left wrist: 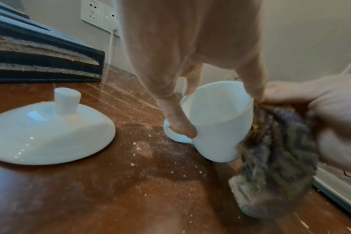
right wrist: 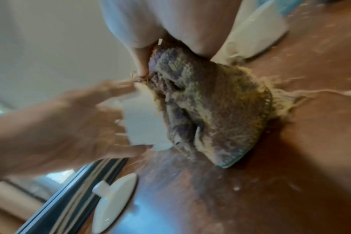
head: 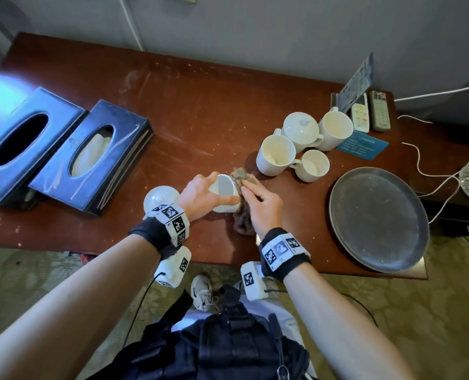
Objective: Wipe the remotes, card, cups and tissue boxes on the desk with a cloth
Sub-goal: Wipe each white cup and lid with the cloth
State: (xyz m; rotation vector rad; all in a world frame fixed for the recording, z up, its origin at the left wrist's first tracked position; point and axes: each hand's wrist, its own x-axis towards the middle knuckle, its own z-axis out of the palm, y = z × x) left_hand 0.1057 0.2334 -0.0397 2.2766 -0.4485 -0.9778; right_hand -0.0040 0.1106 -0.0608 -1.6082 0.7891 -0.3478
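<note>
White ceramic cup (head: 223,192), frame centre, tilted: left hand (head: 200,193) grips it; right hand (head: 263,204) clutches shaggy brown cloth (head: 242,215) against its right wall.

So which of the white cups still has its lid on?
The lidded cup at the back of the cluster, beside the remotes' side. The three cups around it stand open, and the held cup's lid lies on the desk.

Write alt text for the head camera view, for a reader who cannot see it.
A person's left hand tilts a white cup on a dusty brown desk while the right hand presses a brownish cloth against it. A white lid lies left; four more cups, two remotes, two tissue boxes and a metal tray surround them.
</note>
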